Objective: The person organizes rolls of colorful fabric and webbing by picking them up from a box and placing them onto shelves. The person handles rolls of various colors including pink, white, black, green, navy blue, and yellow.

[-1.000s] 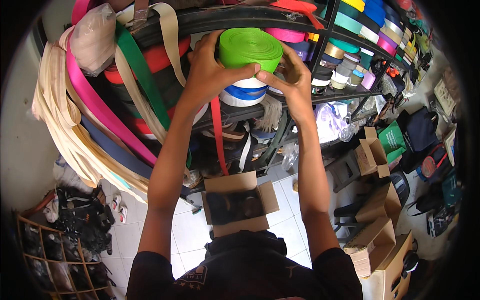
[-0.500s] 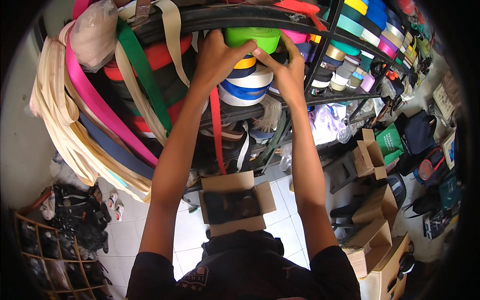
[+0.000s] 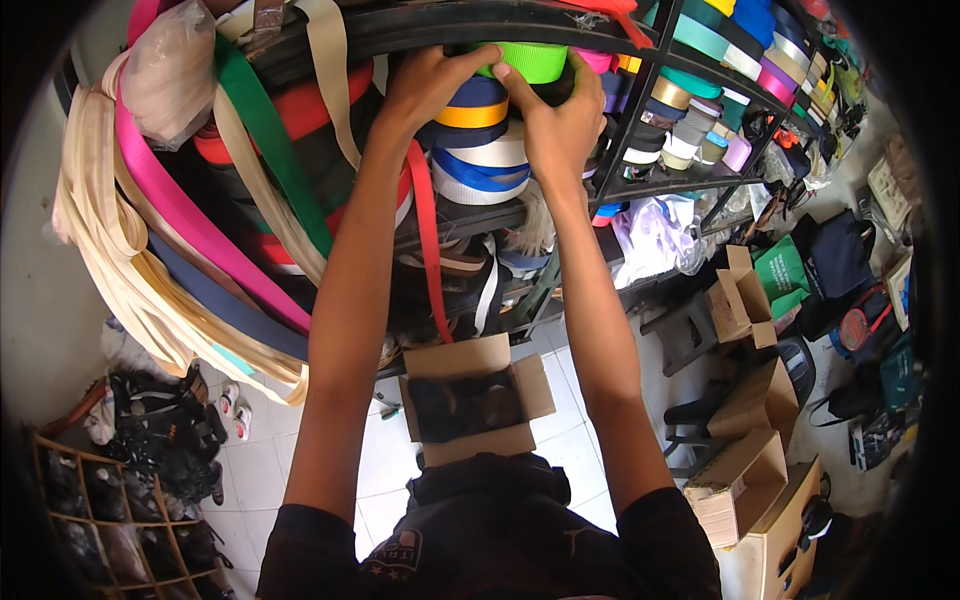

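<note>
Both arms reach up into a dark shelf rack (image 3: 420,35). Between my hands is a bright green webbing roll (image 3: 535,65), its upper part under the rack's beam. My left hand (image 3: 425,88) is closed on the roll's left side, its thumb across the front. My right hand (image 3: 562,115) grips the right side, thumb on the front edge and fingers around the far side. Below it are stacked a navy and yellow roll (image 3: 468,115), a white roll (image 3: 500,150) and a blue and white roll (image 3: 480,188). What the green roll rests on is partly hidden by my hands.
Long straps, including a pink one (image 3: 180,190) and a green one (image 3: 275,140), hang at the left. More rolls (image 3: 685,120) fill the shelves at right. An open carton (image 3: 475,445) stands on the floor below me. Other cartons (image 3: 745,490) are at right.
Both hands have moved slightly up and farther in with the green roll. Its top face, visible before, has passed out of sight under the beam. More of the navy and yellow roll shows.
</note>
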Available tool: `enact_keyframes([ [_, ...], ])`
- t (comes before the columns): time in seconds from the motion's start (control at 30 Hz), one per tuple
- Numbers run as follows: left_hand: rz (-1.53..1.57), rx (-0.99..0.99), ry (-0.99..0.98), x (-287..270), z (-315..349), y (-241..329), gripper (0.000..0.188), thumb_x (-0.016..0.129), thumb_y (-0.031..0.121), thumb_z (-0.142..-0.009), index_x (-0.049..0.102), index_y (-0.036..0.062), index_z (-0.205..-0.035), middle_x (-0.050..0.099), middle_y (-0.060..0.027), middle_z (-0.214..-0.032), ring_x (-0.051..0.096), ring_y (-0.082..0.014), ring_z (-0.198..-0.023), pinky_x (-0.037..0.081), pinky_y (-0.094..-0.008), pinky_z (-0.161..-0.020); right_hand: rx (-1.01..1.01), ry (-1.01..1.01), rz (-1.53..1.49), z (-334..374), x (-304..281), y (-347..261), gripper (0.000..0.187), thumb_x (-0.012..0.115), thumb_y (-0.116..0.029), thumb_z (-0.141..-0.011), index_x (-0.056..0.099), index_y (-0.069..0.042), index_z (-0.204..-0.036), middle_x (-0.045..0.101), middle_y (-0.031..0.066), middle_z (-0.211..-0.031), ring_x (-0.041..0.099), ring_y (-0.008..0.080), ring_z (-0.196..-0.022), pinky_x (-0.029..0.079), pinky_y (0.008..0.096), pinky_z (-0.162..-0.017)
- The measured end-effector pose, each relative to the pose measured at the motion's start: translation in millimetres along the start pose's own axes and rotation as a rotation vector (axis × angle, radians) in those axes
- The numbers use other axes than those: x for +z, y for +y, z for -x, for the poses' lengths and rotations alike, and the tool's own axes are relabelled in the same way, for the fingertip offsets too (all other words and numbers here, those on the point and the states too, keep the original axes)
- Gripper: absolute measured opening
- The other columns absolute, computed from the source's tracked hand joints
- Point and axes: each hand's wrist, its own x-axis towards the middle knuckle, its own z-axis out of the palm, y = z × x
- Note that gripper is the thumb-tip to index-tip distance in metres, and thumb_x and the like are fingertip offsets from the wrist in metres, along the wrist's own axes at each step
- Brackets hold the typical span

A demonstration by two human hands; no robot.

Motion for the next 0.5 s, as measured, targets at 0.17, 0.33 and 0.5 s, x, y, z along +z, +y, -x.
enact_keyframes([
  [0.17,-0.002,-0.012,-0.022,-11.6,-9.6,-7.4,0.046,0.074,0.035,-0.079,0.065,0.0012,-0.109,0.066,-0.0100,-0.105,0.060,-0.0192,-0.097,0.044,-0.0321,-0.091,-0.003,0.059,0.004,3.9,5.6,2.2,0.082,0.086,-0.045,-0.068,0.056,0.005,-0.124,0.059,0.0182,-0.118,0.058,0.0304,-0.108,0.039,0.0433,-0.095],
  [0.33,0.002,0.030,-0.221,-9.4,-18.0,1.5,0.066,0.077,0.039,-0.080,0.057,0.0017,-0.130,0.060,-0.0139,-0.130,0.053,-0.0236,-0.122,0.039,-0.0348,-0.104,-0.036,0.119,0.041,1.3,7.2,1.9,0.081,0.088,-0.043,-0.064,0.059,0.006,-0.122,0.062,0.0168,-0.113,0.064,0.0284,-0.099,0.047,0.0404,-0.091],
  [0.5,-0.020,0.057,-0.160,-2.4,-16.5,8.9,0.060,0.078,0.036,-0.081,0.059,0.0016,-0.126,0.062,-0.0135,-0.123,0.057,-0.0249,-0.115,0.041,-0.0359,-0.101,0.005,0.077,0.181,0.6,0.0,-11.3,0.073,0.080,-0.046,-0.073,0.055,-0.001,-0.123,0.061,0.0204,-0.116,0.055,0.0369,-0.113,0.038,0.0492,-0.096],
])
